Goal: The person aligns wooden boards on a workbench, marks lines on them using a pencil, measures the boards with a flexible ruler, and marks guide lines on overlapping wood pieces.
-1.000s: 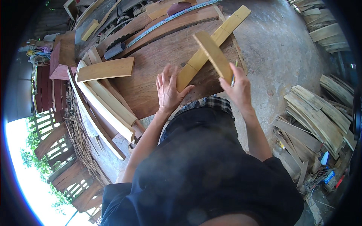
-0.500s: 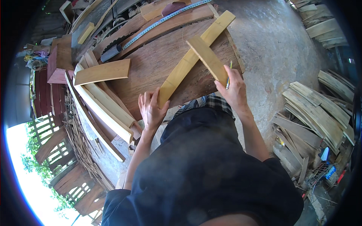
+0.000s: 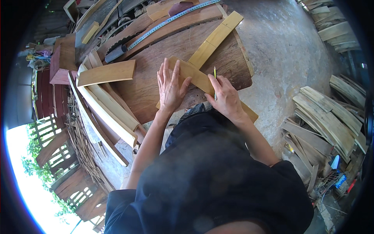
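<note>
One board (image 3: 194, 77) underlies both hands: left hand (image 3: 170, 89) spread; right hand (image 3: 228, 99), toward three o'clock, curled around a pencil (image 3: 214, 70).

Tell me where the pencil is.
Just right of centre in the head view, the pencil is held in the right hand, next to the upper board of the crossed pair.

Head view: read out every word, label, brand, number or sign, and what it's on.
Tape measure: printed scale, too small to read reliably.
Blue object at right: pale marks, too blurred to read.
Long board: dark lines across it, no lettering visible.
Nothing else readable.
</note>
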`<move>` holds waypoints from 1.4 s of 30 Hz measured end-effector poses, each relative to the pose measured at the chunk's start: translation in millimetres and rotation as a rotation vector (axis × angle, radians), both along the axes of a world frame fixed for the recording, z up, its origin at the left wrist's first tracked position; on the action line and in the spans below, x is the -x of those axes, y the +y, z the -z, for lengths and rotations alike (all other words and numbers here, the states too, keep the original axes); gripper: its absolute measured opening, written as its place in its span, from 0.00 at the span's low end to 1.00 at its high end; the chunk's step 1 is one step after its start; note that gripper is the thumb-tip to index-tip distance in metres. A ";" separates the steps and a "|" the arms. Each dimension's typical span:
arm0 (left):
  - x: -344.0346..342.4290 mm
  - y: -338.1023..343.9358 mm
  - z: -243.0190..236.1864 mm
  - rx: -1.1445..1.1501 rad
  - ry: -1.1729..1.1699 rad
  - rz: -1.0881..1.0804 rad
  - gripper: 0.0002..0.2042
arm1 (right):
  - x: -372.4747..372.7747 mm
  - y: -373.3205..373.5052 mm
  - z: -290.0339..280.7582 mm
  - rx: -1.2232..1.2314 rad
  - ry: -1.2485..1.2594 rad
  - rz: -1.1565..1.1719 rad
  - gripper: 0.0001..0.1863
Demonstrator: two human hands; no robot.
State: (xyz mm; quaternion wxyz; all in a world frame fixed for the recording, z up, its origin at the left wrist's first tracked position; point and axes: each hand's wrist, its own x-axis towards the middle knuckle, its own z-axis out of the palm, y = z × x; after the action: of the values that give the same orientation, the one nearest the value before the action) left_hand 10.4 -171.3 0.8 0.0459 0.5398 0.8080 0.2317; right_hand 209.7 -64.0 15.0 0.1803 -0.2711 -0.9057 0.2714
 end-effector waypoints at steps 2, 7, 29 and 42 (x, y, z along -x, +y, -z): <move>2.7 3.9 4.0 0.020 -0.017 -0.039 0.37 | -0.6 1.1 1.5 0.042 0.025 0.006 0.37; 5.5 11.1 2.4 0.048 -0.085 -0.041 0.41 | -0.1 0.9 2.6 0.055 0.012 0.022 0.37; 4.0 21.0 -1.8 0.010 -0.183 -0.074 0.50 | 0.5 2.7 -4.2 0.110 -0.007 0.015 0.37; 6.1 21.8 -2.6 0.026 -0.196 -0.066 0.50 | 0.9 2.2 -8.2 0.120 -0.032 0.015 0.37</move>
State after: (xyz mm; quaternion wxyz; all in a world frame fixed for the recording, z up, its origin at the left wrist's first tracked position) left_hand 4.4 -149.6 3.4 0.1241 0.4871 0.8199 0.2742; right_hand 208.8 -61.9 23.2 0.1514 -0.2927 -0.8885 0.3193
